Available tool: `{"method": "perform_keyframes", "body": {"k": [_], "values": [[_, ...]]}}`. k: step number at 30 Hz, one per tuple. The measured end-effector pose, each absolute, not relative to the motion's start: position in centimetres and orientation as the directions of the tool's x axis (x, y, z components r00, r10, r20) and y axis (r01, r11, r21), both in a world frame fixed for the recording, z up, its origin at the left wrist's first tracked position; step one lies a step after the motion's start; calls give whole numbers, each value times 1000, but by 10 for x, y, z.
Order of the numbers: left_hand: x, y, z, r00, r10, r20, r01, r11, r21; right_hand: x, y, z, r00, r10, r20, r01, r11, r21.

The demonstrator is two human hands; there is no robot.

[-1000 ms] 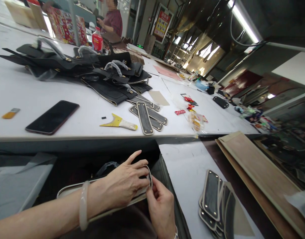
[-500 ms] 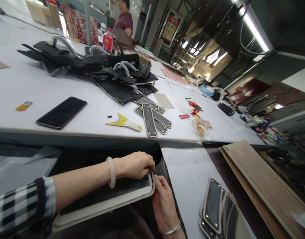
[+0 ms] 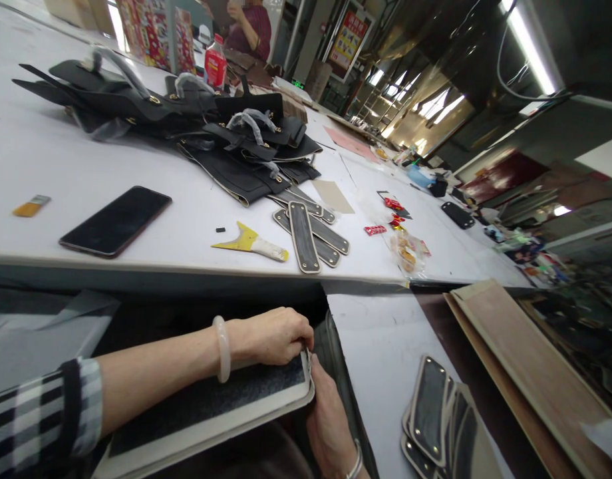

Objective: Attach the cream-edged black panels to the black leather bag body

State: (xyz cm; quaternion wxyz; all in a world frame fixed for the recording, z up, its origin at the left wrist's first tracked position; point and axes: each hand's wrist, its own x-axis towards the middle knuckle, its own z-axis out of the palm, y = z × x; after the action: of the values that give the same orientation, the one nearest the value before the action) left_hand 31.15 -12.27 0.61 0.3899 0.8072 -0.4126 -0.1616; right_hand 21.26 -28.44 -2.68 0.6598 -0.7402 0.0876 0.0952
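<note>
A: Start with the biggest thing. What fills the view?

B: A long white table (image 3: pixel 61 159) runs across the upper half. On it lies a heap of black bag parts (image 3: pixel 186 126) with wrapped handles, well up from the near edge.

A: And lower down?

B: Below the table edge, in the person's lap, lies a flat panel (image 3: pixel 206 406) with a dark grey face and a pale cream border, long and rounded at the corners. It tilts down to the left.

A: Which hand has it?

B: Both. The left hand (image 3: pixel 273 336) sits on the panel's upper right corner, fingers curled in tight, pinching the rim there. A pale bangle (image 3: pixel 221 348) rings that wrist.

A: And the other?

B: The right hand (image 3: pixel 328 419) comes from beneath the same corner and touches the panel's right end. Its fingertips are hidden behind the panel, so I cannot tell how far they are closed.

A: What lies nearby?

B: To the right, on a lower white board, a stack of smaller dark panels (image 3: pixel 438 422) with pale rims, well apart from the hands. Up on the table, a few narrow dark strips (image 3: pixel 308 233) fan out near the edge, a black phone (image 3: pixel 115 221) lies left of them, and a yellow scraper (image 3: pixel 251 243) lies between the two.

A: Anyone else?

B: A person in a dark red top (image 3: pixel 253 26) at the far end.
</note>
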Motion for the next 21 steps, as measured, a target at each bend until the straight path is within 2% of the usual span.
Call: {"method": "perform_keyframes", "body": {"k": [5,9,11,15,18,21], "values": [[311,-122,6,600,-796,79,-545,-335,768,216,-287,-22,936,92,-339,-334,-64,-940],[310,-120,8,593,-801,81,-548,-328,769,218,-288,-20,907,175,-384,-398,51,-916],[310,-118,8,585,-807,79,-548,-322,772,219,-291,-21,895,190,-405,-419,42,-907],[314,-120,6,549,-831,84,-552,-286,783,222,-302,-19,877,193,-440,-429,-100,-898],[318,-124,9,536,-841,72,-555,-287,781,224,-307,-12,883,187,-431,-375,-272,-886],[311,-117,23,539,-842,22,-547,-330,770,236,-293,-10,965,39,-259,-199,-531,-824]]}}
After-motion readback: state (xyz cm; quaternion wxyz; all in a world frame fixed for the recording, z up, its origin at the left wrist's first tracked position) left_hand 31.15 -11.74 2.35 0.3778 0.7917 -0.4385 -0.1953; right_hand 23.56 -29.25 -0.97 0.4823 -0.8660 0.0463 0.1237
